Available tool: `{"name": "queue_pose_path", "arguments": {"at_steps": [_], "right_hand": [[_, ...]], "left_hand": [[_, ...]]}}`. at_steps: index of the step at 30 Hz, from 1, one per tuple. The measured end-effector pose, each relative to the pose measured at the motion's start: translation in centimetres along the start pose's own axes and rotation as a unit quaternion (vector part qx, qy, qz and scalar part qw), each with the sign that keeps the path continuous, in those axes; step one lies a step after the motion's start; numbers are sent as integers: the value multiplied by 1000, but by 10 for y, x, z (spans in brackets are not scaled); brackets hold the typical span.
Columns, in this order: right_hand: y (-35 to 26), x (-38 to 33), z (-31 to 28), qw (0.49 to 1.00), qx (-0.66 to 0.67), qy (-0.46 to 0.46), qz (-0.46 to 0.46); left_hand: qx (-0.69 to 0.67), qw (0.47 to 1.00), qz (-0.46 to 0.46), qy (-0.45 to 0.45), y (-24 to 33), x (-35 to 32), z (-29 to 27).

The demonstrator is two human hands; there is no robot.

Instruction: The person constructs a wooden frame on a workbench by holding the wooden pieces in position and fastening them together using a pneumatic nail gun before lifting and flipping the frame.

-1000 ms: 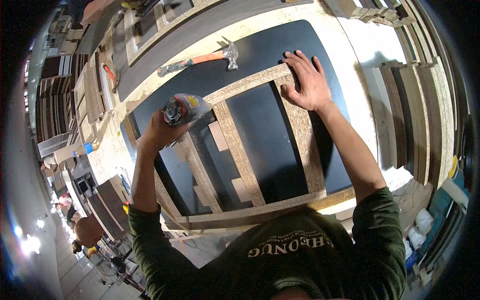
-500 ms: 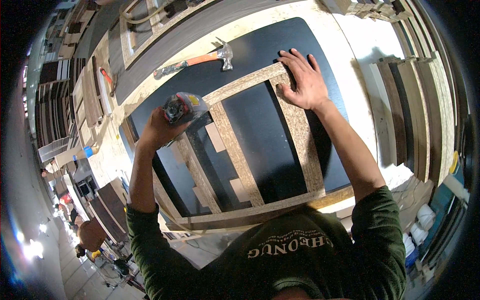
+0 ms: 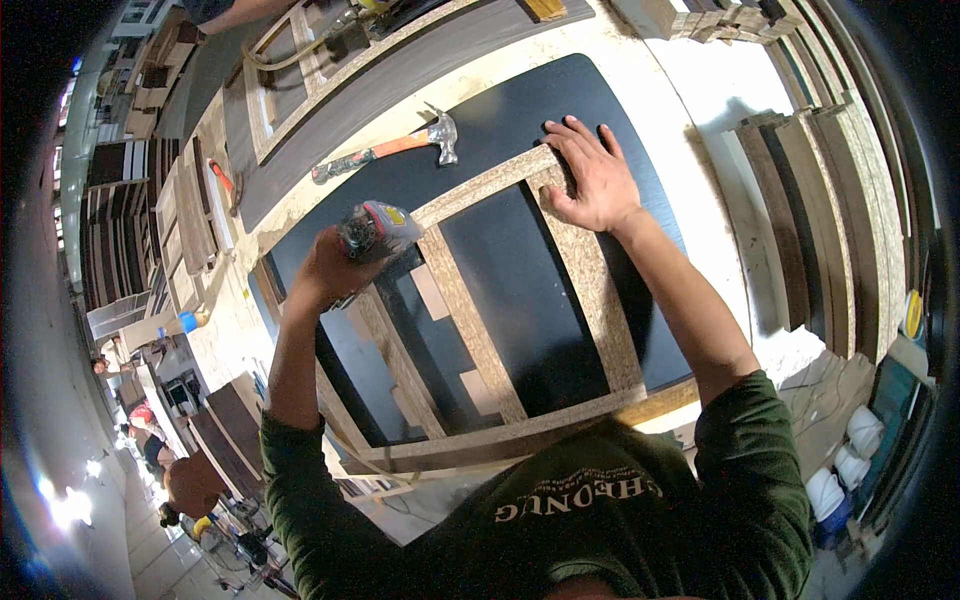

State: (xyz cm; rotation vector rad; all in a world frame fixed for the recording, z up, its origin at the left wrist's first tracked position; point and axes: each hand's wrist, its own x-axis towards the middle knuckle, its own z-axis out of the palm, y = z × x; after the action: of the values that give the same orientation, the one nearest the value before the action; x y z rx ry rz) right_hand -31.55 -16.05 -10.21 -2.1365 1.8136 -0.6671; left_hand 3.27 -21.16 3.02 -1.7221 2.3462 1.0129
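My left hand (image 3: 330, 265) is closed round the handle of a grey and red nail gun (image 3: 385, 222). The gun is at the far rail of a slatted chipboard frame (image 3: 470, 190), left of its middle; its tip is hidden. My right hand (image 3: 597, 180) lies on the frame's far right corner, fingers spread and touching the chipboard. The frame rests on a dark panel (image 3: 525, 110) with rounded corners. Beyond the frame, a claw hammer (image 3: 395, 146) with an orange and black handle lies across the panel's far edge.
Another chipboard frame (image 3: 285, 120) lies on a grey board at the far left. Near it is a small orange-handled tool (image 3: 222, 178). Stacked boards (image 3: 850, 220) line the right side, with white buckets (image 3: 850, 465) below. Another person's arm (image 3: 245, 14) shows at the top left.
The view has shifted a little, bringing more of the other person's arm into sight at the top left. Both my hands keep nearly the same places on the frame.
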Motion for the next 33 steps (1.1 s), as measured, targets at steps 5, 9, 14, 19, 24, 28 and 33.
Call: {"name": "queue_pose_path", "arguments": {"at_steps": [5, 9, 14, 19, 24, 28, 33], "right_hand": [[3, 2, -4, 1000, -10, 9, -6], [-1, 3, -5, 1000, 5, -3, 2], [-1, 3, -3, 1000, 7, -3, 0], [2, 2, -2, 1000, 10, 7, 0], [0, 2, -8, 999, 33, 4, 1], [6, -5, -1, 998, 54, -16, 6], [0, -5, -12, 998, 63, -6, 4]], "left_hand": [[24, 999, 36, -26, 5, 7, -4], [39, 999, 22, -9, 9, 2, -5], [147, 985, 70, -65, 0, 15, -1], [163, 981, 51, -89, 11, 22, -1], [97, 991, 84, -23, 4, 5, 10], [28, 999, 17, 24, 15, -6, 27], [-15, 996, -23, 83, 28, -16, 30]]}}
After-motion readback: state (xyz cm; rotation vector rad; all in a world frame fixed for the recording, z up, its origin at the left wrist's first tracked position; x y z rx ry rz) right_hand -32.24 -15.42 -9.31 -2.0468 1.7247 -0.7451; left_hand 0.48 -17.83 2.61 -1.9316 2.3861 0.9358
